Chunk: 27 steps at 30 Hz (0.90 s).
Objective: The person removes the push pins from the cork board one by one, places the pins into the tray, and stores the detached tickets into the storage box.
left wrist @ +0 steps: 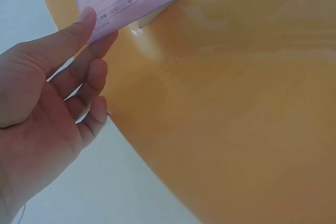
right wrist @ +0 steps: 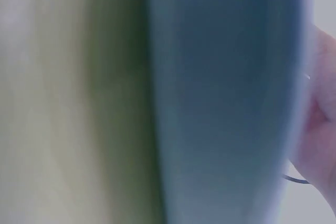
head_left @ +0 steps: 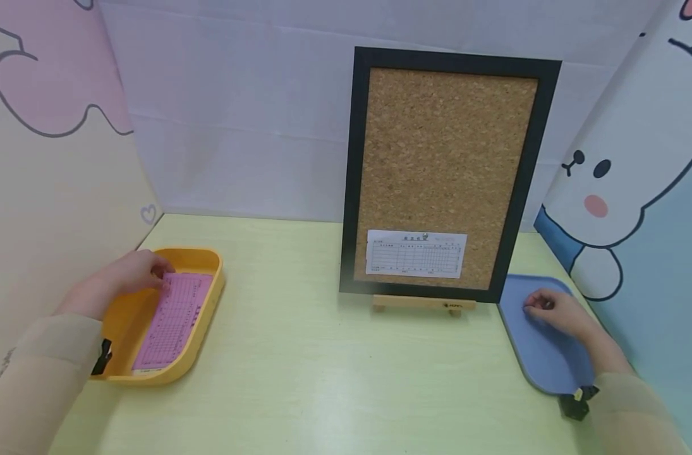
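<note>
Inside the yellow tray point(head_left: 209, 297) at the left, my left hand point(head_left: 143, 272) pinches the far edge of a pink printed form point(head_left: 172, 322). In the left wrist view, the thumb lies on top of the form's corner and the index finger is beneath it. My right hand point(head_left: 558, 311) is over the blue tray point(head_left: 541, 363), thumb and index fingertip together; I cannot tell whether something small is between them. A white printed form point(head_left: 416, 256) hangs low on the corkboard point(head_left: 448, 158), with a clear pushpin point(head_left: 425, 236) at its top edge.
The black-framed corkboard leans upright on a small wooden stand point(head_left: 422, 303) at the back of the pale table point(head_left: 323, 373). White cloth point(head_left: 237, 114) covers the back wall, and printed panels close off both sides. The blue tray's rim fills much of the right wrist view.
</note>
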Available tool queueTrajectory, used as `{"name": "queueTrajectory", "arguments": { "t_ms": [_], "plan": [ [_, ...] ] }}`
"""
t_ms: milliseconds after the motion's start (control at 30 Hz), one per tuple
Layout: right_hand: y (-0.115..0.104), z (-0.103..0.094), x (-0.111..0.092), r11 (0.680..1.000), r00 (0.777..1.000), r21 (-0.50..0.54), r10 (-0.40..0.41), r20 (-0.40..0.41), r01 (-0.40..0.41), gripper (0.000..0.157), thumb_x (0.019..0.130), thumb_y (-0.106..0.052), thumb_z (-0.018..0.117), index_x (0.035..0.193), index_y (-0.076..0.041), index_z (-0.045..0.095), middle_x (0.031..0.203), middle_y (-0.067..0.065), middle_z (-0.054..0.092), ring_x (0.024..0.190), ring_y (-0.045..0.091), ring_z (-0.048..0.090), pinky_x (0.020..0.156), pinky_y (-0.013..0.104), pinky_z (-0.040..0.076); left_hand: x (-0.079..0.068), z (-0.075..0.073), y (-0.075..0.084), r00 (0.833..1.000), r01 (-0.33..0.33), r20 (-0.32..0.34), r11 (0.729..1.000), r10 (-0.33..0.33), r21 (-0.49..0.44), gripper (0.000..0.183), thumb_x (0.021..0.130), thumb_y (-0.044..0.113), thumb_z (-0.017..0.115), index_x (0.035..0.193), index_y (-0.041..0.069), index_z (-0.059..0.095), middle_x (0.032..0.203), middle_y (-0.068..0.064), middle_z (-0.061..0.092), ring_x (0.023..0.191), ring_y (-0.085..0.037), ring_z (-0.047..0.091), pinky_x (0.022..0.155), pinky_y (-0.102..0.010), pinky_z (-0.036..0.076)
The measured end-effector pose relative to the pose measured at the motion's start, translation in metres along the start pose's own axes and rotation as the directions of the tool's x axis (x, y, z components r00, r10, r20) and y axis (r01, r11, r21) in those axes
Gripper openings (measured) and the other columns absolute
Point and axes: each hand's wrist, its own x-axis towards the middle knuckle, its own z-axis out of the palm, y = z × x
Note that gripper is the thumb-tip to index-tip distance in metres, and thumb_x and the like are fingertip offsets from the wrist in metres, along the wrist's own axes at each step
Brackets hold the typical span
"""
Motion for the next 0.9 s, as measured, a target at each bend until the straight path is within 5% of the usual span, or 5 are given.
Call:
{"name": "queueTrajectory", "arguments": {
  "t_ms": [367, 767, 900],
  "plan": [
    [-0.01, -0.019, -0.01, 0.999, 0.998, -0.042, -0.003, -0.066, 0.0, 0.021, 0.086, -0.017, 0.067, 0.099, 0.0, 0.064, 0.086, 0.008, 0.064, 0.072, 0.01, 0.05, 0.059, 0.024, 0.042, -0.005, -0.007, 0.013, 0.999, -0.02, -0.046, 0.999, 0.021, 0.027, 0.034, 0.082, 0.008, 0.071, 0.112, -0.006, 0.062, 0.106, -0.022, 0.063, 0.089, -0.031, 0.056, 0.084, -0.05, 0.05],
    [-0.036, -0.044, -0.018, 0.997, 0.99, -0.049, 0.045, -0.13, -0.052, 0.035, 0.091, -0.032, 0.063, 0.107, -0.002, 0.062, 0.099, 0.019, 0.064, 0.08, 0.019, 0.055, 0.058, 0.025, 0.043, -0.003, -0.019, 0.053, 0.991, -0.052, -0.118, 0.996, 0.059, 0.068, 0.037, 0.087, 0.017, 0.067, 0.116, -0.005, 0.059, 0.106, -0.022, 0.061, 0.09, -0.031, 0.055, 0.082, -0.05, 0.048],
    [-0.046, -0.051, -0.021, 0.997, 0.981, -0.052, 0.039, -0.188, -0.05, 0.033, 0.091, -0.033, 0.062, 0.106, -0.004, 0.062, 0.1, 0.02, 0.064, 0.075, 0.011, 0.053, 0.055, 0.025, 0.043, -0.005, -0.023, 0.07, 0.983, -0.063, -0.167, 0.993, 0.078, 0.095, 0.037, 0.088, 0.018, 0.065, 0.118, -0.003, 0.059, 0.109, -0.023, 0.061, 0.094, -0.035, 0.056, 0.083, -0.052, 0.046]
  ]
}}
